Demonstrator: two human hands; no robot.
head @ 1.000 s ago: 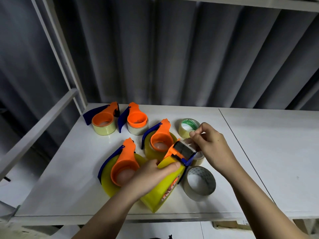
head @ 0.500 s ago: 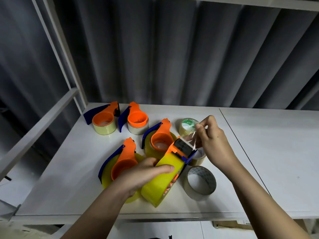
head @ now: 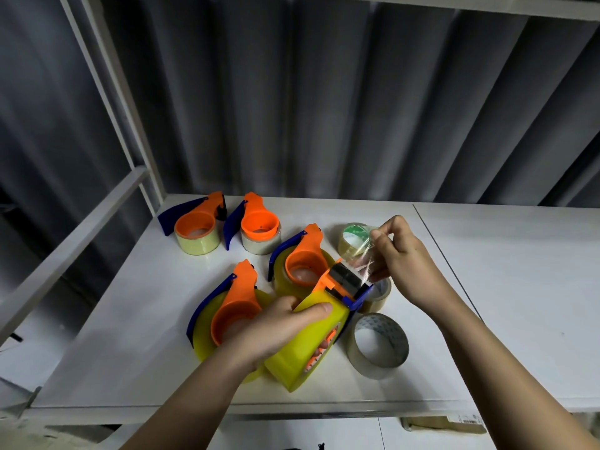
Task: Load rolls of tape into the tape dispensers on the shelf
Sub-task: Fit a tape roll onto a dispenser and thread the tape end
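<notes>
My left hand (head: 276, 329) grips a yellow tape roll loaded in an orange and blue dispenser (head: 311, 342), tilted above the shelf's front. My right hand (head: 402, 258) pinches the clear tape end (head: 365, 258), pulled up out of the dispenser's cutter head (head: 345, 280). Behind it lie loaded dispensers: one at front left (head: 233, 306), one in the middle (head: 302, 254), two at the back left (head: 198, 228) (head: 259, 228). Loose rolls: a clear one (head: 380, 345) at the front, one with a green core (head: 354, 238) at the back, another (head: 378, 295) partly hidden behind the cutter.
The white shelf (head: 503, 287) has a seam running front to back to the right of my right hand. A white frame post and rail (head: 107, 203) rise at the left. A dark ribbed wall stands behind.
My right hand has pulled the tape end up and to the right, away from the cutter head. The left hand has shifted its hold slightly on the yellow roll.
</notes>
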